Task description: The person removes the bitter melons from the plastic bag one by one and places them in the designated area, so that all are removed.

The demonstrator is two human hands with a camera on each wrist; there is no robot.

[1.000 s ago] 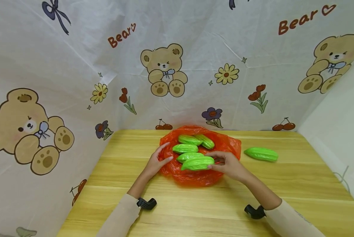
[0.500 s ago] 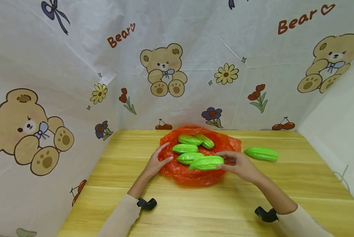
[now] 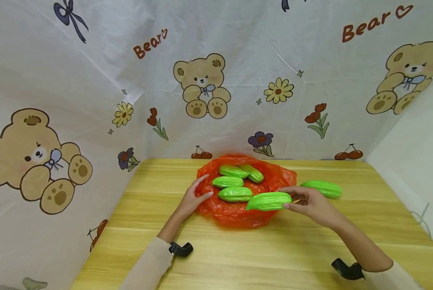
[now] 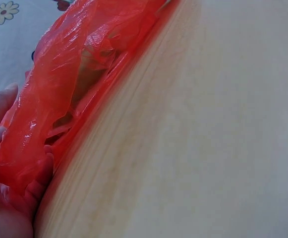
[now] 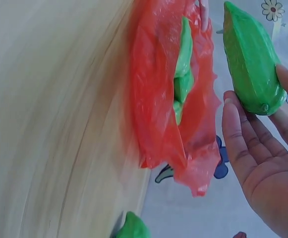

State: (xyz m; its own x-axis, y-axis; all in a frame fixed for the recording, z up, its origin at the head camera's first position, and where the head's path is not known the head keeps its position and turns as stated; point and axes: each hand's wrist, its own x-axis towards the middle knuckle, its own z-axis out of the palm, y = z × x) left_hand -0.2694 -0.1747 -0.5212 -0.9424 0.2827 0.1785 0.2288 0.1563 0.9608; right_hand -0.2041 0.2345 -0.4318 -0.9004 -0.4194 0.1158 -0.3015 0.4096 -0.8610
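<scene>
Ridged green fake gourds, seemingly bitter melons, lie about. My right hand [image 3: 312,204] pinches one bitter melon [image 3: 269,201] by its right end, holding it over the right front of a red plastic bag [image 3: 238,215]. In the right wrist view, the thumb and fingers of my right hand [image 5: 262,148] hold the blunt end of this melon [image 5: 253,59]. Several other melons [image 3: 234,194] lie in the bag's opening. At the bag's left rim my left hand [image 3: 192,200] touches the plastic with thumb and finger spread; its lower fingers are partly behind the film.
One more green bitter melon [image 3: 323,188] lies on the wooden table [image 3: 238,257] right of the bag, partly behind my right hand. A bear-print cloth [image 3: 238,133] stands along the table's back and left. A thin cable [image 3: 421,219] shows at the far right.
My right hand has moved right with the bitter melon, away from the others in the bag, and now overlaps the table melon. The left hand stays in place at the bag.
</scene>
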